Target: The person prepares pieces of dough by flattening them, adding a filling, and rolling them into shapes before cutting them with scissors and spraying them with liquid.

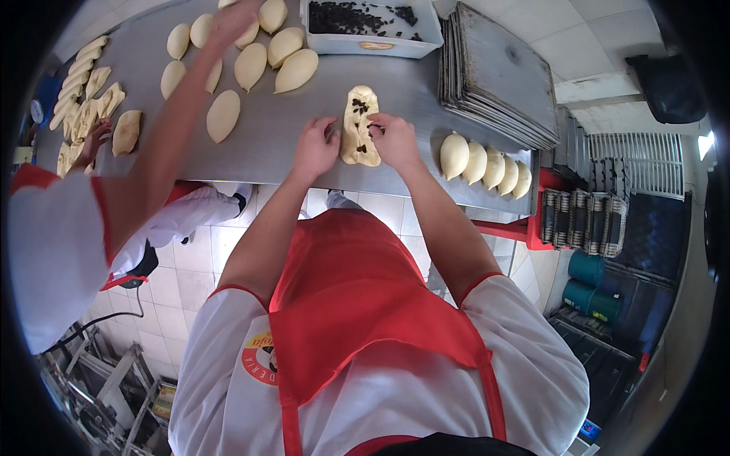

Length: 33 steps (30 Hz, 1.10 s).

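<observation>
A flattened oblong piece of dough (pixel 360 140) lies lengthwise on the metal table in front of me, with several small dark pieces scattered along its middle. My right hand (pixel 395 141) is at its right edge, the fingers pinched over it, dark bits showing at their tips. On the other side, my left hand (pixel 315 147) rests close to the dough's left edge, its fingers curled in. Whatever that hand may hold is hidden inside the curl.
Beyond the dough stands a white tub (pixel 376 44) of dark pieces. Stacked metal trays (pixel 498 72) sit at the far right, a row of dough ovals (pixel 485 169) nearer. More dough ovals (pixel 223 116) and twisted dough (pixel 76 80) lie left, where a co-worker's arm (pixel 171 140) reaches across.
</observation>
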Motion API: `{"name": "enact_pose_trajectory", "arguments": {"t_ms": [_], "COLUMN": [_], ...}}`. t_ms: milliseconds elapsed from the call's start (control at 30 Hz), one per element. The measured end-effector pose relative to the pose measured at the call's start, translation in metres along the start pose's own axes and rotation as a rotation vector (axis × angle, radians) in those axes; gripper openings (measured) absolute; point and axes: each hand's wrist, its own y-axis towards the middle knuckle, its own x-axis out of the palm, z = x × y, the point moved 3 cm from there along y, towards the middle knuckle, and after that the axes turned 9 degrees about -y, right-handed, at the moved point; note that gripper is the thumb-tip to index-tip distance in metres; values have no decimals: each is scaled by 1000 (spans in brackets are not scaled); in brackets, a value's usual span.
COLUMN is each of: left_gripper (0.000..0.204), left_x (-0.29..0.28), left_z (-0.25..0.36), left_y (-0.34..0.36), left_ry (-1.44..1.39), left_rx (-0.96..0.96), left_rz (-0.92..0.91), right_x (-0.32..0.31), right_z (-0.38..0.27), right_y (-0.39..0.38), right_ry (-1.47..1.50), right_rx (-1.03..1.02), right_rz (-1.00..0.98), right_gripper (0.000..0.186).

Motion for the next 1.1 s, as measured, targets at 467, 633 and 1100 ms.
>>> {"name": "enact_pose_trajectory", "arguments": {"t_ms": [467, 633, 1100], "left_gripper": [61, 76, 51], "left_x": [58, 82, 53], "left_z": [50, 51, 25], "left_y": [47, 53, 96], "left_ry": [380, 385, 798], "left_rx": [386, 243, 303], "left_rz": [137, 26, 24], "right_x": [-23, -73, 0], "right_z": [34, 20, 44], "right_y": [76, 141, 102], "right_ry": [919, 822, -434], "right_rx": [215, 118, -408], "right_rz": [31, 169, 381], "right_gripper": [18, 12, 27]}}
